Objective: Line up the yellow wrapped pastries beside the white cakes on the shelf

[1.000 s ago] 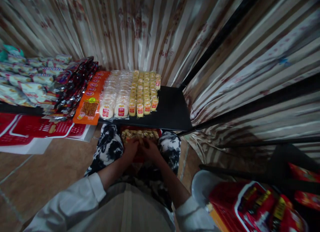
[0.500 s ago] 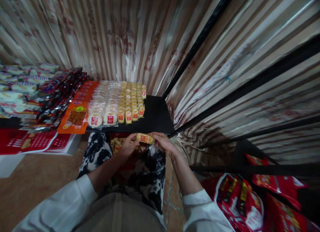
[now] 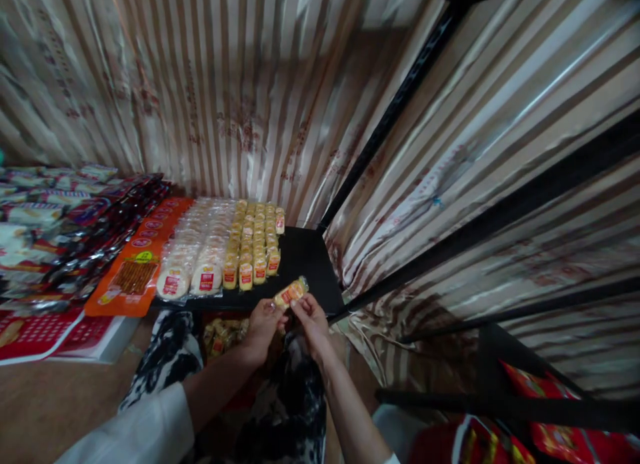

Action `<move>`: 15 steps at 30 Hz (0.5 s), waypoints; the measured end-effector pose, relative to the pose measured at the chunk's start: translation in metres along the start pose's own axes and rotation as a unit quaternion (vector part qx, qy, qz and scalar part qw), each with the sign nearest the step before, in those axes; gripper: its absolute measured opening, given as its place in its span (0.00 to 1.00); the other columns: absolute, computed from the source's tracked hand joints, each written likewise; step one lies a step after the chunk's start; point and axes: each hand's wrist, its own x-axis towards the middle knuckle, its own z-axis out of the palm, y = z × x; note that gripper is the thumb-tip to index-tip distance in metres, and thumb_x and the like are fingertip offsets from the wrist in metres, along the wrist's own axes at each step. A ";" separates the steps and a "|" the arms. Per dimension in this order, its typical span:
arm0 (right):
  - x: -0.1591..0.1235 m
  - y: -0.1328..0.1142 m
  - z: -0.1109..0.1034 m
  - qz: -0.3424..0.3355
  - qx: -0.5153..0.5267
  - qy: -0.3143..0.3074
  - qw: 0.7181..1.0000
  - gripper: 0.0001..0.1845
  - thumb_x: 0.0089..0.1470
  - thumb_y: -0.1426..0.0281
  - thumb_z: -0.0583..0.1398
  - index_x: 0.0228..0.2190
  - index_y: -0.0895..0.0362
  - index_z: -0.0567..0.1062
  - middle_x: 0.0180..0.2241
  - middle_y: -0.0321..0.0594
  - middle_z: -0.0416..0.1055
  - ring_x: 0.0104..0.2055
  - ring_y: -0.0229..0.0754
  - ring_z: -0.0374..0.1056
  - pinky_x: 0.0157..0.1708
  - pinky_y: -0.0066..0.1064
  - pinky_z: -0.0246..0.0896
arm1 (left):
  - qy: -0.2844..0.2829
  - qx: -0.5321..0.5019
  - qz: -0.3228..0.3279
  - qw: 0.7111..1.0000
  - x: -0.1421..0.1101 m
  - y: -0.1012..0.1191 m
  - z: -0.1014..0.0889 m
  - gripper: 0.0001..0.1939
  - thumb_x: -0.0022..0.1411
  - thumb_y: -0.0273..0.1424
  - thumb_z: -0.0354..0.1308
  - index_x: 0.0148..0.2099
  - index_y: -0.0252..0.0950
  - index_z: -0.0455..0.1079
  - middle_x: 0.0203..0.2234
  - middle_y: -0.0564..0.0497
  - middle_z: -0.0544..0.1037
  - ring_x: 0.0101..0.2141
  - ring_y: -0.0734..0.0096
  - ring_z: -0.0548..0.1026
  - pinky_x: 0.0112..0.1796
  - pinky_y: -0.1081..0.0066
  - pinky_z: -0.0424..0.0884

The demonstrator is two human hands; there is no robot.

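Observation:
A small yellow wrapped snack roll (image 3: 291,293) with a red-and-white label is held tilted near the front edge of the black shelf (image 3: 313,261). My left hand (image 3: 265,323) pinches its left end, while my right hand (image 3: 311,317) grips the lower right side with thumb and fingers. Rows of the same wrapped rolls (image 3: 259,267) stand on the shelf just beyond. More yellow packets (image 3: 220,336) lie in a container below, between my knees, partly hidden by my left arm.
Left of the rolls are round white wrapped cakes (image 3: 206,277), an orange pretzel-stick bag (image 3: 135,277) and piled white packets (image 3: 37,214). Black frame bars (image 3: 385,127) slant along the striped curtain (image 3: 270,91). Red bags (image 3: 565,437) sit at lower right.
Both hands have brought the snack roll forward toward the shelf edge, and it is now tilted up to the right. The view has shifted, so the shelf appears lower.

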 end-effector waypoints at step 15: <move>0.127 -0.025 -0.020 -0.095 -0.146 0.061 0.983 0.24 0.45 0.63 0.58 0.44 0.59 0.72 0.40 0.44 0.74 0.41 0.44 0.69 0.45 0.36 0.62 | -0.039 0.005 0.043 0.998 0.049 0.038 0.084 0.14 0.63 0.30 0.49 0.50 0.36 0.66 0.52 0.45 0.70 0.45 0.68 0.73 0.35 0.75 0.73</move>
